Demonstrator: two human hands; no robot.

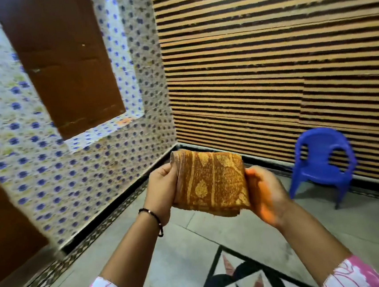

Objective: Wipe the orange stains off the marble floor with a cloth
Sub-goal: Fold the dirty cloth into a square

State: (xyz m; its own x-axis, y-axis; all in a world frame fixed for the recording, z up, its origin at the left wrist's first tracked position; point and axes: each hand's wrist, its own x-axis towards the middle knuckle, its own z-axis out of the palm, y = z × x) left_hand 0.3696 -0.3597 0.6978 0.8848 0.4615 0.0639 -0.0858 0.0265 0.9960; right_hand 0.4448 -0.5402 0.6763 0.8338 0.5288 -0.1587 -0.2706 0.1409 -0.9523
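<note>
I hold a folded orange-brown patterned cloth point(211, 183) up in front of me, well above the floor. My left hand point(163, 192) grips its left edge with curled fingers. My right hand point(266, 192) grips its right edge, and orange colour smears this hand's palm side and wrist. The grey marble floor point(183, 255) lies below, with a black, white and brown inlay pattern point(243, 279) near the bottom edge. No orange stain on the floor shows clearly in this view.
A small blue plastic chair point(320, 165) stands at the right against a striped wall point(279, 53). A wall with blue flower tiles point(46, 161) and a brown window shutter point(65, 62) is on the left. A brown door point(4, 226) sits at far left.
</note>
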